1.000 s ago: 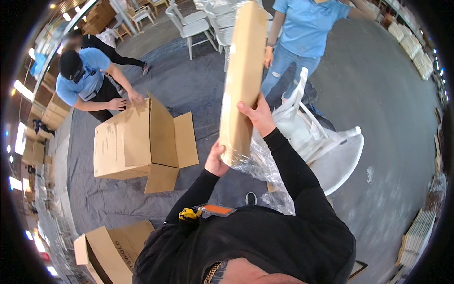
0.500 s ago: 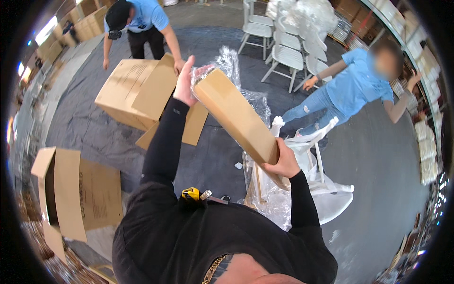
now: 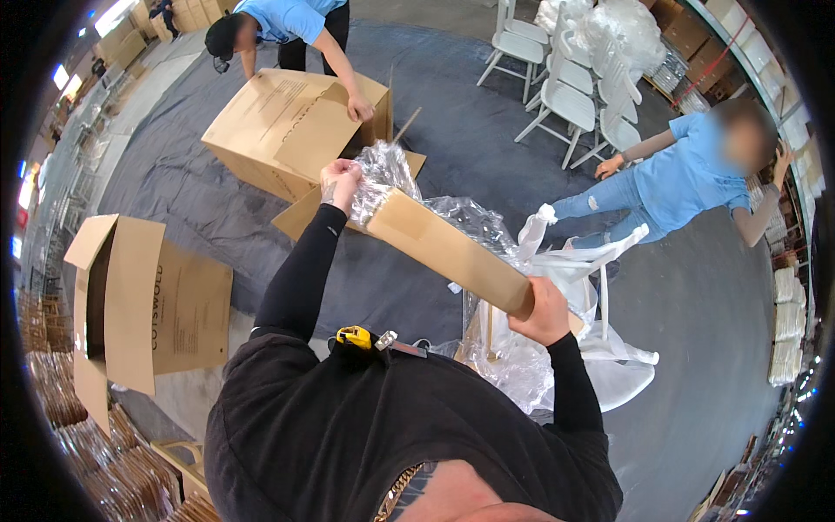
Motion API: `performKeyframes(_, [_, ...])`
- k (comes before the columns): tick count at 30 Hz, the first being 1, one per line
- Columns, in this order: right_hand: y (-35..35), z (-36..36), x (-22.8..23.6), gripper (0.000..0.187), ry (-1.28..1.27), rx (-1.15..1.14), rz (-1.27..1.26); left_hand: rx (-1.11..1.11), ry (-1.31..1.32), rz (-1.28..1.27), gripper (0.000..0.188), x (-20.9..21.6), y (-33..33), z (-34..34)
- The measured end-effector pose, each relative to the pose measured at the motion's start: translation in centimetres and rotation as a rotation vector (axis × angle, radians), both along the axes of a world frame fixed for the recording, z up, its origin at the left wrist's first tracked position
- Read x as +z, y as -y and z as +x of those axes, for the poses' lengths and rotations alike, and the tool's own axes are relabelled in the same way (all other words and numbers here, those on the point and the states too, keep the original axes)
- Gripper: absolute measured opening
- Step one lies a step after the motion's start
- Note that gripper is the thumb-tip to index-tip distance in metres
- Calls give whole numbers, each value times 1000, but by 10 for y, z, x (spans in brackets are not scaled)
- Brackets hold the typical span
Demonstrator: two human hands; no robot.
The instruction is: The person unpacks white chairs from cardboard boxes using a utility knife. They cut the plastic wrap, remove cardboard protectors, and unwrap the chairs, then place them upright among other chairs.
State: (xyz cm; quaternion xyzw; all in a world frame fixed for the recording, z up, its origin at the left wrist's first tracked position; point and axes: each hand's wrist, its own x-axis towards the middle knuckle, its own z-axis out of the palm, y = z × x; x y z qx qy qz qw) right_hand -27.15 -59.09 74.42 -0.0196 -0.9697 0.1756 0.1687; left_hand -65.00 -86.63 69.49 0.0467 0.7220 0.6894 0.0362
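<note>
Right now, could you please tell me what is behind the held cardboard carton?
Behind the carton, clear plastic wrap shows along its far edge, with dark ground sheet beyond; whatever the carton directly covers is hidden.

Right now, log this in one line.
left hand: pinching plastic wrap | right hand: gripping long cardboard box | co-worker's hand: on carton

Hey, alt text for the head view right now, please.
A person in black grips a long brown cardboard package by one end with the right hand, the left hand pinching clear plastic wrap at the other end. Beyond, a co-worker touches a large carton, and pale chairs stand to the right.
</note>
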Motion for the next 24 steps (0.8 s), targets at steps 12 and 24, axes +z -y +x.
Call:
performKeyframes(12, [-76,8,27,58,-775,-352,-1535,296,419,-352,30,-91,174,44])
performKeyframes(24, [17,-92,30,48,-637,175,-1661,328,553,-641,71,-112,237,160])
